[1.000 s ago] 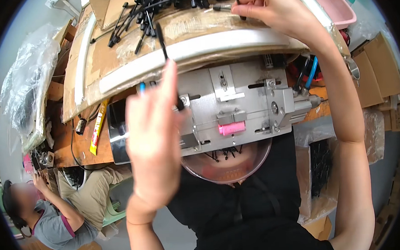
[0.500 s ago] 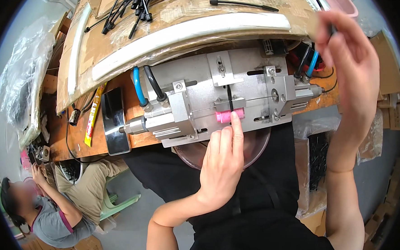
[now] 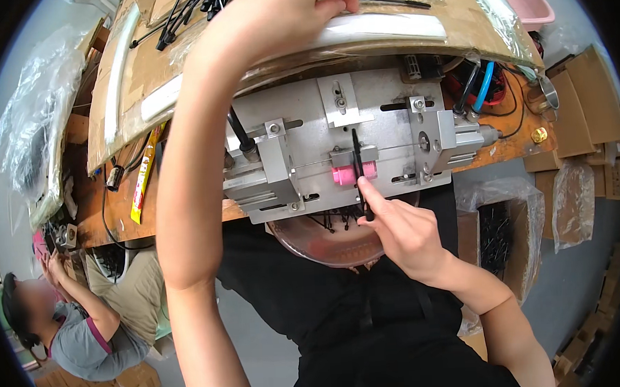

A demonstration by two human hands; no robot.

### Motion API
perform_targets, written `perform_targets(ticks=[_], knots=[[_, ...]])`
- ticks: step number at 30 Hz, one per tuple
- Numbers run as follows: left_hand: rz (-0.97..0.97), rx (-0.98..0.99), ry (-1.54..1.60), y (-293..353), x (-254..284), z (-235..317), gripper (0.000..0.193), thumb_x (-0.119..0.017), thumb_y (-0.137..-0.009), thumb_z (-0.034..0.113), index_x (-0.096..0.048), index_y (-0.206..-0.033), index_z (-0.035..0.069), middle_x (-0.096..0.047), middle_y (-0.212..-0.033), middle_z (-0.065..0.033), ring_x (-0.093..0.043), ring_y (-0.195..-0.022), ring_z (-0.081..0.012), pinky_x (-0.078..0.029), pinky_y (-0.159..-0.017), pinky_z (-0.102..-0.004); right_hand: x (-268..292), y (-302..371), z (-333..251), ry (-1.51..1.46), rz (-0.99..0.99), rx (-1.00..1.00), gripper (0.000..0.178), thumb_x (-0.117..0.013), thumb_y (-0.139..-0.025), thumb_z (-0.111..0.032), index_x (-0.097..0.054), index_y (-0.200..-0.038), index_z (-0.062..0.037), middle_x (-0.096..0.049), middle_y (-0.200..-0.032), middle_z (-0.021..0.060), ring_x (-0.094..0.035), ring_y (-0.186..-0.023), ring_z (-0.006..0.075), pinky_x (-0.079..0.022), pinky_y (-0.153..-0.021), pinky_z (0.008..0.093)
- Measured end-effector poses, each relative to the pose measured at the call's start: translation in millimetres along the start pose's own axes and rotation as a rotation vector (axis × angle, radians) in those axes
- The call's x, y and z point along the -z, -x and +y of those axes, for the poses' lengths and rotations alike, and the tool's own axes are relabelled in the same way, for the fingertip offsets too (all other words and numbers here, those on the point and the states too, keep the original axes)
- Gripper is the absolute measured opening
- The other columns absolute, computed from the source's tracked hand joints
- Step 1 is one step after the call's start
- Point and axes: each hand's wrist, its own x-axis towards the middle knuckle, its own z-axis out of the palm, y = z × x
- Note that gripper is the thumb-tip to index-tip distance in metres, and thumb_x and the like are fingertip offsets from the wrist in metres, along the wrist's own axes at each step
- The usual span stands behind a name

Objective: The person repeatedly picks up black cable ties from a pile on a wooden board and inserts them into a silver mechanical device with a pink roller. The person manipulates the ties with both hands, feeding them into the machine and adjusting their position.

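My right hand point(image 3: 417, 240) is closed on a thin black plastic rod point(image 3: 358, 159) with a thicker near end, index finger along it and thumb by that end. The rod lies across a pink block point(image 3: 343, 175) and a small metal holder point(image 3: 338, 155) at the middle of a metal fixture plate point(image 3: 384, 133). At the top edge, my left hand point(image 3: 307, 8) reaches over the cardboard and pinches the left end of another black rod point(image 3: 398, 4). Part of that hand is cut off by the picture's edge.
Metal cylinder units point(image 3: 455, 144) flank the plate, with black and blue hoses point(image 3: 485, 90). Several black rods point(image 3: 175, 22) lie on the cardboard point(image 3: 121, 144). Below the plate sits a clear bowl point(image 3: 313, 249) holding black rods. A co-worker point(image 3: 86, 331) sits at left.
My left hand has left the rod at the pink block and moved up to the cardboard. My right hand has come down from the upper right and taken hold of the rod at the fixture.
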Motion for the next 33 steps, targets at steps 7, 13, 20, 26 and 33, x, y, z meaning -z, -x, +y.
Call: perform_targets(ticks=[7,13,20,26,33], knots=[[0.217,-0.155,0.075,38.8,-12.3,-3.4,0.017,-0.065,-0.084,-0.001,-0.066,-0.101,0.003,-0.064,-0.089,-0.0078,-0.060,-0.080,-0.0185,-0.050,-0.076,-0.0309,4.8,-6.6,1.3,0.009,-0.095,-0.025,0.060,-0.074,-0.078,-0.002,-0.054,-0.134,0.0030,-0.060,-0.073,0.0072,-0.062,-0.063,0.0188,-0.049,-0.054,0.0314],[0.618,-0.055,-0.006,116.6,-59.5,35.2,0.031,-0.072,-0.074,-0.011,-0.070,-0.102,0.002,-0.066,-0.092,-0.0097,-0.062,-0.082,-0.0195,-0.050,-0.074,-0.0303,71.3,-115.7,27.3,0.370,0.260,0.204,0.027,-0.069,-0.085,-0.010,-0.066,-0.110,-0.0019,-0.064,-0.080,0.0056,-0.061,-0.067,0.0159,-0.049,-0.059,0.0284],[0.574,0.093,0.178,179.5,-119.8,71.4,0.042,-0.080,-0.065,-0.012,-0.069,-0.103,-0.001,-0.068,-0.094,-0.0128,-0.065,-0.085,-0.0267,-0.053,-0.077,-0.0337,88.2,-208.8,44.7,0.561,-0.006,-0.046,0.018,-0.063,-0.088,-0.008,-0.064,-0.105,-0.0034,-0.065,-0.081,0.0078,-0.059,-0.073,0.0150,-0.047,-0.065,0.0305],[0.370,0.140,-0.073,169.3,-157.5,81.9,0.059,-0.064,-0.075,-0.006,-0.050,-0.132,-0.012,-0.052,-0.095,-0.0119,-0.054,-0.082,-0.0225,-0.049,-0.077,-0.0322,122.2,-189.6,28.6,-0.046,0.008,-0.266,0.023,-0.064,-0.086,-0.008,-0.062,-0.109,-0.0038,-0.065,-0.081,0.0094,-0.059,-0.072,0.0148,-0.047,-0.064,0.0305],[0.299,0.193,-0.090,159.8,-163.2,89.2,0.069,-0.067,-0.074,-0.010,-0.046,-0.140,-0.008,-0.054,-0.098,-0.0102,-0.053,-0.088,-0.0235,-0.047,-0.079,-0.0352,146.3,-107.5,25.0,-0.118,0.232,-0.138,0.017,-0.063,-0.092,-0.005,-0.064,-0.108,0.0012,-0.066,-0.093,0.0068,-0.058,-0.077,0.0089,-0.044,-0.065,0.0203]])
